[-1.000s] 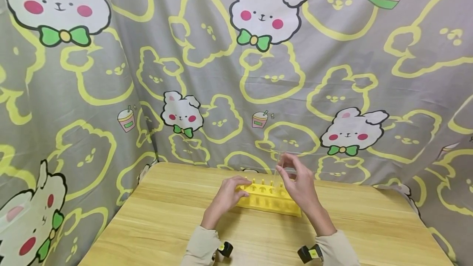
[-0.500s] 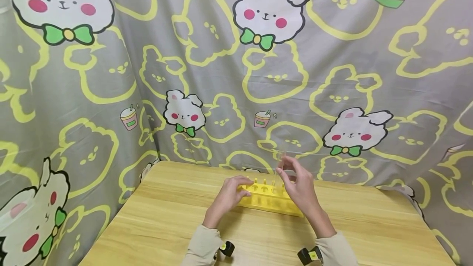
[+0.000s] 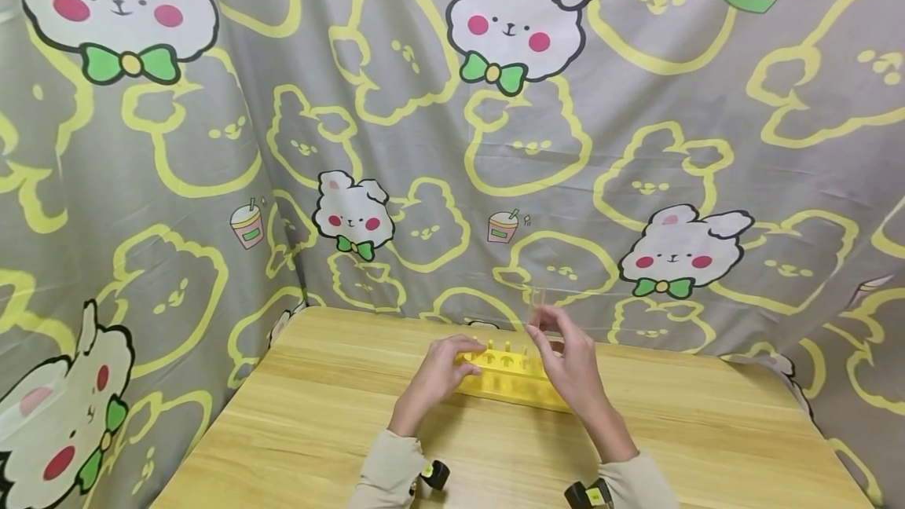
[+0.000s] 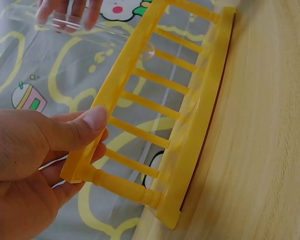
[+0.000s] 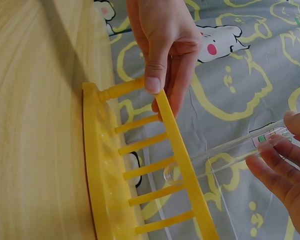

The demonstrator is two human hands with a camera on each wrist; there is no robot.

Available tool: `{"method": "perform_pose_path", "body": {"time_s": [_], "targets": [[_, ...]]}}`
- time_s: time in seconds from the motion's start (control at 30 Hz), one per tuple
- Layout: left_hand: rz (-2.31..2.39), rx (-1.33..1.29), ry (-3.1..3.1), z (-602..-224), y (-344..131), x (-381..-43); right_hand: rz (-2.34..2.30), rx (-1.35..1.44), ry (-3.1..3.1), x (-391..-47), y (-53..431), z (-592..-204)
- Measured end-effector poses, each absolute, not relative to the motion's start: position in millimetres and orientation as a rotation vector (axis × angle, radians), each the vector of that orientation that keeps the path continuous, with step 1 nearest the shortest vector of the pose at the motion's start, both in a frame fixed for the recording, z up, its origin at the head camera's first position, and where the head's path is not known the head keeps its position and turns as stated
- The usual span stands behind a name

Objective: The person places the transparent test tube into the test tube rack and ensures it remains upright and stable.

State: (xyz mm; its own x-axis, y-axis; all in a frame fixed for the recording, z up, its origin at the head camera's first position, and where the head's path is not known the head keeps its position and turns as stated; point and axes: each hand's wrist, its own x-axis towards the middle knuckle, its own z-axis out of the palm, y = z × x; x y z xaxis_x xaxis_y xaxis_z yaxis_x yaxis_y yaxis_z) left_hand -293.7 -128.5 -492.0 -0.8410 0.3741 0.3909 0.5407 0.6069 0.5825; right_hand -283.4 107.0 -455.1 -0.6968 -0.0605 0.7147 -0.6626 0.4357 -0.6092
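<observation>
A yellow test tube rack (image 3: 498, 389) stands on the table, with a row of holes and short pegs along its top. My left hand (image 3: 441, 371) grips the left end of its top bar; in the left wrist view the thumb (image 4: 96, 119) lies on that bar. A clear glass test tube (image 5: 222, 150) is pinched near its upper part by the fingers of my right hand (image 3: 574, 364). In the right wrist view, the tube's rounded end (image 5: 172, 173) shows just below the rack's top bar, above the base. Part of the rack's right end is hidden behind my right hand.
The wooden table (image 3: 318, 415) spreads around the rack. A grey curtain (image 3: 417, 140) with rabbit prints hangs close behind the table and along its sides. Black wrist cameras (image 3: 434, 475) sit at both cuffs.
My right hand has dropped slightly and shifted a little left, its fingers now lower against the tube. The left hand keeps its grip on the rack.
</observation>
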Motion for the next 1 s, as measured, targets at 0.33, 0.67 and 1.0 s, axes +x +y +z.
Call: {"method": "perform_pose_path", "body": {"time_s": [0.33,0.67,1.0], "targets": [[-1.068,-0.762,-2.609,-491.8,-127.0,-295.0,1.296,0.553,-2.063,-281.4,104.2,-463.2],[-1.054,-0.765,-2.610,-492.6,-127.9,-295.9,1.288,0.543,-2.040,-280.1,102.5,-468.1],[-1.053,-0.762,-2.606,-492.5,-126.9,-294.7,1.330,0.540,-2.029,-278.2,99.3,-473.9]]}}
